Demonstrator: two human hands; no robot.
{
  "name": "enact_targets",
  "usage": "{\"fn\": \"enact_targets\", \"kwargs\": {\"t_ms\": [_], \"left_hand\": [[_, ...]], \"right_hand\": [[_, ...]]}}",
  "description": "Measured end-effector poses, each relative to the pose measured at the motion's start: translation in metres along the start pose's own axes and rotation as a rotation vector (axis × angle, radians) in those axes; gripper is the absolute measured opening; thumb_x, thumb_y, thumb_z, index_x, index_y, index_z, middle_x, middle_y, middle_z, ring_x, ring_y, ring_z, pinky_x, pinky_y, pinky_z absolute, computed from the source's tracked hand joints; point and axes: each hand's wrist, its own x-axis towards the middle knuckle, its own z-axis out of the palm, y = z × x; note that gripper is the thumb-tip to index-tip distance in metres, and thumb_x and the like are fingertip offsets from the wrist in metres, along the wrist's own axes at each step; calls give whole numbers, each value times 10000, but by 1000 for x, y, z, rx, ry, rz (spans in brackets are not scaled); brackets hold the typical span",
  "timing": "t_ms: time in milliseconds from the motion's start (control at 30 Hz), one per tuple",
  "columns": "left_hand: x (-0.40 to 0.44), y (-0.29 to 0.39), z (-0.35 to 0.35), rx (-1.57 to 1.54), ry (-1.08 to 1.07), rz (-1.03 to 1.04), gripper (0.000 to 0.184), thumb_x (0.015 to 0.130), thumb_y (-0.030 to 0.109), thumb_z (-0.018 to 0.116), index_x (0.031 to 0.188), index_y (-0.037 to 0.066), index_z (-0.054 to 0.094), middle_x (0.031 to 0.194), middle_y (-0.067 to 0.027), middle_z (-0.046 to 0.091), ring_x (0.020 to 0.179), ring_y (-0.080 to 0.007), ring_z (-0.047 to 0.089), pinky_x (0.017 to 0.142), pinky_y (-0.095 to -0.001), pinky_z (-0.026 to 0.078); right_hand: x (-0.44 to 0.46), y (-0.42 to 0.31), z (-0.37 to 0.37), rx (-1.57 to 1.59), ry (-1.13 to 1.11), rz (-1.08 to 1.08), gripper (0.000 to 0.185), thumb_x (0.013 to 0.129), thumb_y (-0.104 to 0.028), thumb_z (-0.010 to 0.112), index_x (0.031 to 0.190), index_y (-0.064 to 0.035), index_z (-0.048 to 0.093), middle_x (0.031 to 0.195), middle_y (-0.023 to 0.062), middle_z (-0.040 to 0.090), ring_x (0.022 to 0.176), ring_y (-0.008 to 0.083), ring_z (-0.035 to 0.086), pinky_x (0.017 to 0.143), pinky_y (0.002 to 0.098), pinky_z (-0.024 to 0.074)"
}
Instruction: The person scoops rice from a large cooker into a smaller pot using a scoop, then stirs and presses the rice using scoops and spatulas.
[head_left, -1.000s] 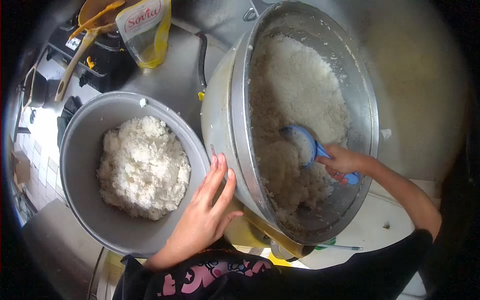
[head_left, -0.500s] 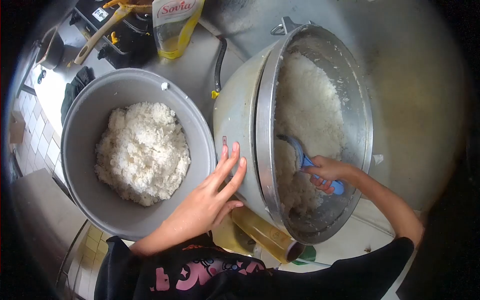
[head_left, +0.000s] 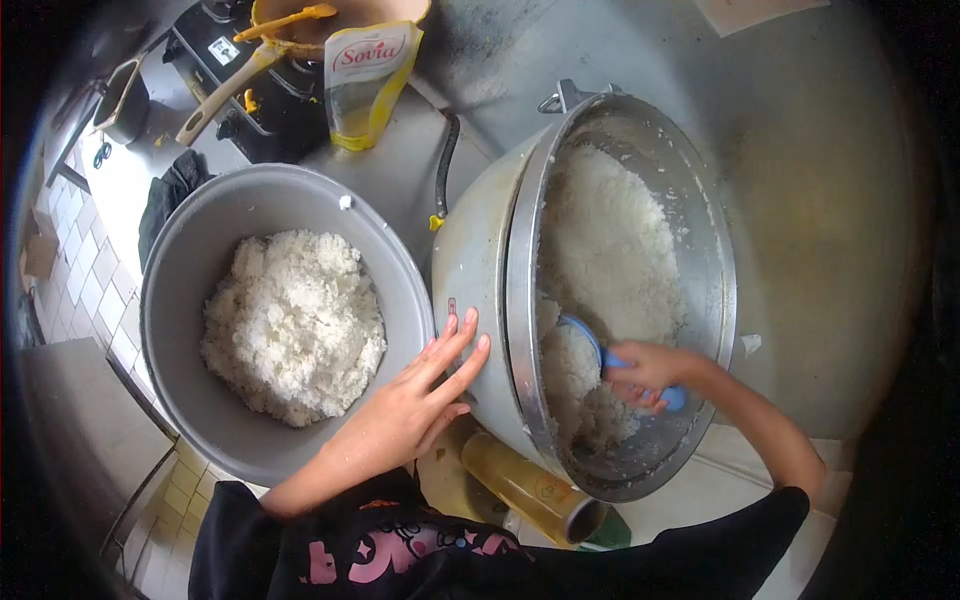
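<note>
A large metal pot point(head_left: 715, 290) leans on its side toward me, with white rice point(head_left: 615, 240) inside. My right hand point(head_left: 648, 375) is wrapped round the handle of a blue scoop point(head_left: 582, 328), whose bowl is in the rice at the pot's lower part. My left hand point(head_left: 425, 385) has its fingers spread, the fingertips against the outer wall of the metal pot. Left of it stands a grey round pot point(head_left: 178, 350) with a heap of rice point(head_left: 295, 325) in it.
Behind the grey pot are a yellow and white Sovia pouch point(head_left: 370, 85), a stove point(head_left: 225, 75) and a pan point(head_left: 408, 12) with an orange utensil point(head_left: 285, 22). A black hose point(head_left: 446, 165) lies between the pots. A yellowish cylinder point(head_left: 525, 485) is below the metal pot.
The view has shifted, and the metal pot appears more steeply tilted than a second ago. My right hand has moved the scoop within the rice. My left hand still touches the pot.
</note>
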Motion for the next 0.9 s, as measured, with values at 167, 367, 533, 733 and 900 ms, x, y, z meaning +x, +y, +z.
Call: {"fn": "enact_targets", "kwargs": {"t_ms": [167, 367, 533, 733, 900], "left_hand": [[1, 3, 2, 27, 5, -11, 667, 785, 71, 575, 1357, 9, 238, 1423, -202, 179, 1290, -369, 244, 1038, -399, 287], [-8, 12, 4, 248, 73, -46, 624, 803, 90, 550, 1348, 11, 254, 1399, -193, 234, 1248, -360, 319, 987, -394, 341], [-39, 23, 8, 28, -39, -287, 182, 842, 121, 531, 963, -4, 476, 921, -183, 557, 768, -337, 576, 634, -399, 478], [-67, 16, 44, -24, -376, 70, 250, 898, 243, 441, 872, -5, 468, 792, -173, 575, 655, -342, 584, 544, -413, 471], [-85, 18, 4, -163, -340, -16, 242, 890, 256, 475, 944, 22, 508, 826, -140, 585, 699, -315, 594, 615, -391, 483]], "right_hand": [[2, 30, 13, 215, -256, 58, 292, 880, -166, 404, 620, -34, 378, 457, 13, 295, 333, 79, 271, 281, 246, 251], [-7, 71, 27, 543, -143, -7, 346, 901, -315, 452, 831, 17, 522, 478, 56, 395, 318, 110, 307, 273, 267, 267], [-49, 37, 31, 574, 42, -246, 251, 849, -200, 477, 968, 21, 478, 588, 69, 477, 382, 119, 412, 314, 256, 333], [-90, -96, 87, 193, 392, -773, 367, 786, -63, 507, 1134, 25, 426, 719, 84, 575, 459, 131, 539, 364, 243, 412], [-40, -133, 137, -868, 802, -1142, 258, 792, -27, 551, 1016, -26, 423, 640, 145, 571, 562, 308, 606, 479, 384, 435]]}}
